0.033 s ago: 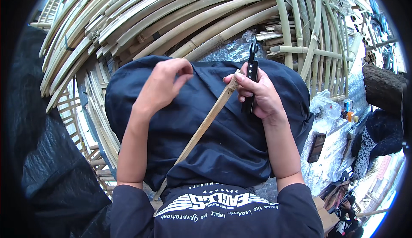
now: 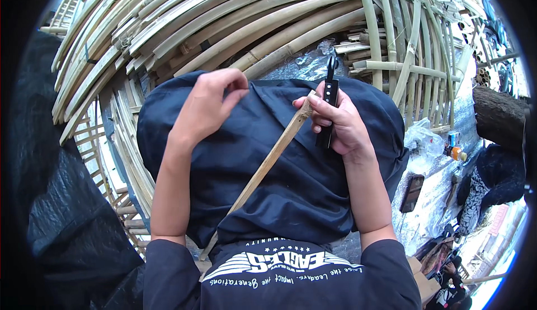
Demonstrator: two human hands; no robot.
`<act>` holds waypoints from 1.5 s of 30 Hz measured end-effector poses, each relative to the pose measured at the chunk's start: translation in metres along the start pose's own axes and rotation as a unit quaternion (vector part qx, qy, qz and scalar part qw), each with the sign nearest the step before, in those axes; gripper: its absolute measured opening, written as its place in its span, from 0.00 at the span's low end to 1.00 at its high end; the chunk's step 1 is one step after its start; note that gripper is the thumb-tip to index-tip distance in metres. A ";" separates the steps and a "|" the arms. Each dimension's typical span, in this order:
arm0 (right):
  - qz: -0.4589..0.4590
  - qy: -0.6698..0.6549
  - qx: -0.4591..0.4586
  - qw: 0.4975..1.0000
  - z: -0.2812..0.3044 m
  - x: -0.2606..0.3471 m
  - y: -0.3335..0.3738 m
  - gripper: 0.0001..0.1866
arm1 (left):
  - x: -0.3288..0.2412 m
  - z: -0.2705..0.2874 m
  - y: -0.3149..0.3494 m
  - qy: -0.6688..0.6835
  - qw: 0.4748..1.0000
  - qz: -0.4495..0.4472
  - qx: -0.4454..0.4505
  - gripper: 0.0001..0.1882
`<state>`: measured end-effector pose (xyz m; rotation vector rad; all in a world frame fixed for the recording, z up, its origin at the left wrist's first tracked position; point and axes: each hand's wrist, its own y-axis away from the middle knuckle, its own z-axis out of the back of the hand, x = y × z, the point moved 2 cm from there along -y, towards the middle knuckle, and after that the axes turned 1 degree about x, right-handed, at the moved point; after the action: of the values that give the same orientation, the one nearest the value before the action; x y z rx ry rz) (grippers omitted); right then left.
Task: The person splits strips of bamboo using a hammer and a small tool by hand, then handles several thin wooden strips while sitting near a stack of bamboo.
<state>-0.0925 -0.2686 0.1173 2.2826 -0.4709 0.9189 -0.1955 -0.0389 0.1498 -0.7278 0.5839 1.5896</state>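
Observation:
My right hand [image 2: 344, 117] is closed around a slim black tool [image 2: 330, 94] with pale rivets along its handle and a forked, looped top end. Whether it is a knife I cannot tell. The same hand pinches the upper end of a narrow bamboo strip [image 2: 268, 161] between thumb and fingers. That strip slants down to the left across the dark cloth [image 2: 224, 170] on my lap, its low end near my shirt. My left hand [image 2: 208, 106] hovers over the cloth's left side, apart from the strip, fingers curled toward the thumb. Anything between its fingertips is hidden.
Long split bamboo poles [image 2: 224, 27] are piled ahead of me. A bamboo lattice [image 2: 397, 47] stands at the far right. Along my right lie a phone [image 2: 412, 193], a clear plastic bag [image 2: 422, 136], a bottle [image 2: 458, 153] and a log [image 2: 499, 114]. Black sheeting [image 2: 72, 215] hangs left.
My left hand has shifted very slightly. The bamboo strip and black tool remain in my right hand, almost unmoved.

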 end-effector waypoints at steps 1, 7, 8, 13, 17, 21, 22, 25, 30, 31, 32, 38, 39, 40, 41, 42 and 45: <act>0.003 -0.004 -0.002 1.000 0.000 0.000 0.000 0.14 | 0.001 0.010 -0.003 -0.010 1.000 -0.004 -0.026 0.05; 0.004 -0.001 -0.001 1.000 -0.002 -0.002 -0.002 0.12 | 0.084 -0.009 -0.013 0.128 0.965 0.105 -0.203 0.03; 0.003 0.000 -0.012 1.000 -0.001 -0.002 -0.002 0.12 | 0.093 -0.011 -0.012 0.016 0.966 0.165 -0.196 0.04; 0.000 -0.010 -0.033 0.999 0.005 -0.004 -0.003 0.11 | 0.090 -0.010 -0.023 0.160 0.952 0.112 -0.238 0.05; 0.000 -0.004 -0.035 0.999 0.003 -0.006 -0.008 0.10 | 0.089 -0.017 -0.020 0.052 0.969 0.073 -0.232 0.05; -0.013 0.005 -0.054 0.998 -0.001 -0.008 -0.008 0.09 | 0.087 -0.021 -0.019 0.058 0.977 0.055 -0.195 0.05; -0.006 0.012 -0.067 0.998 0.000 -0.007 -0.006 0.09 | 0.086 -0.023 -0.021 0.048 0.979 0.050 -0.191 0.05; -0.006 0.017 -0.079 0.997 0.003 -0.007 -0.006 0.08 | 0.084 -0.024 -0.021 0.060 0.981 0.059 -0.175 0.06; -0.011 0.003 -0.072 0.997 0.000 -0.010 -0.011 0.08 | 0.080 -0.018 -0.014 0.074 0.979 0.071 -0.173 0.06; -0.008 0.004 -0.076 0.997 0.001 -0.009 -0.011 0.08 | 0.078 -0.018 -0.014 0.078 0.980 0.071 -0.169 0.06; -0.009 0.012 -0.077 0.997 0.001 -0.009 -0.011 0.08 | 0.077 -0.018 -0.015 0.083 0.980 0.070 -0.164 0.06; -0.013 0.017 -0.065 0.998 0.000 -0.009 -0.014 0.08 | 0.077 -0.018 -0.015 0.079 0.982 0.054 -0.165 0.06; -0.009 0.016 -0.069 0.997 0.001 -0.008 -0.013 0.08 | 0.077 -0.019 -0.015 0.080 0.982 0.063 -0.161 0.06; -0.009 0.020 -0.070 0.997 0.002 -0.008 -0.013 0.09 | 0.077 -0.021 -0.016 0.073 0.981 0.052 -0.169 0.05; -0.009 0.023 -0.071 0.997 0.003 -0.008 -0.013 0.09 | 0.077 -0.021 -0.017 0.072 0.982 0.048 -0.166 0.05; -0.010 0.023 -0.071 0.997 0.002 -0.008 -0.012 0.09 | 0.078 -0.021 -0.016 0.082 0.982 0.050 -0.165 0.05; -0.010 0.018 -0.055 0.998 0.002 -0.008 -0.012 0.09 | 0.079 -0.021 -0.018 0.117 0.979 0.057 -0.155 0.05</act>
<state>-0.0904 -0.2601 0.1052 2.1631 -0.4698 0.9007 -0.1809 0.0020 0.0779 -1.1443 0.5607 1.7351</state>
